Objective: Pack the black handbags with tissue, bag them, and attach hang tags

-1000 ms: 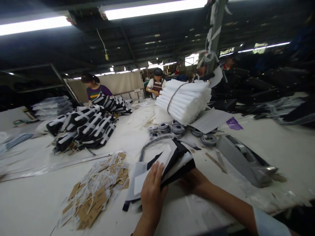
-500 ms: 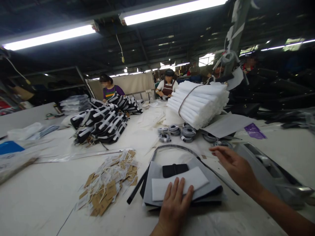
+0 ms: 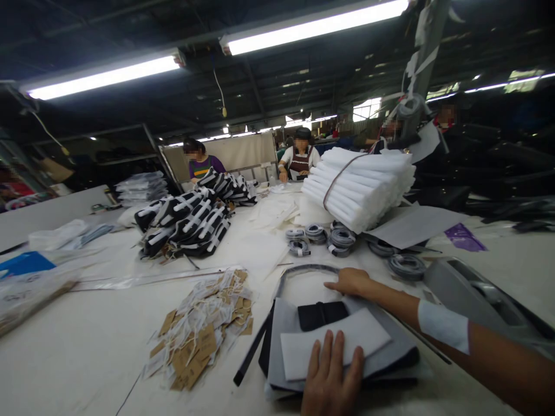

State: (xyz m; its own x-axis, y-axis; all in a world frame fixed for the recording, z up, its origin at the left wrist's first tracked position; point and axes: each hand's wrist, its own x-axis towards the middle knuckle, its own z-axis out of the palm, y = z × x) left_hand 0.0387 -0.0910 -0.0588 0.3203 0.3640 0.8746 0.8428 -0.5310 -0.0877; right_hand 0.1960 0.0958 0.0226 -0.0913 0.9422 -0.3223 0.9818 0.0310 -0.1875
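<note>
My left hand (image 3: 333,370) lies flat with its fingers spread on a white foam sheet (image 3: 377,335). That sheet rests on grey sheets (image 3: 277,341) over a dark flat piece, with a small black folded item (image 3: 323,315) just beyond the foam. My right hand (image 3: 353,282) is at the far side of this stack, at the curved grey strap (image 3: 299,268). One finger points left and the others are bent around the strap area; what they hold is hidden. A pale patch covers part of my right forearm.
Brown and white tags (image 3: 199,341) lie in a heap at left. Beyond are striped black-and-white pieces (image 3: 186,222), coiled straps (image 3: 340,238) and a tied bundle of white foam (image 3: 355,185). A grey case (image 3: 472,294) stands right. Two people work across the table.
My right hand has moved left from beside the stack to the curved strap. My left hand stays on the foam. The whole view has shifted slightly.
</note>
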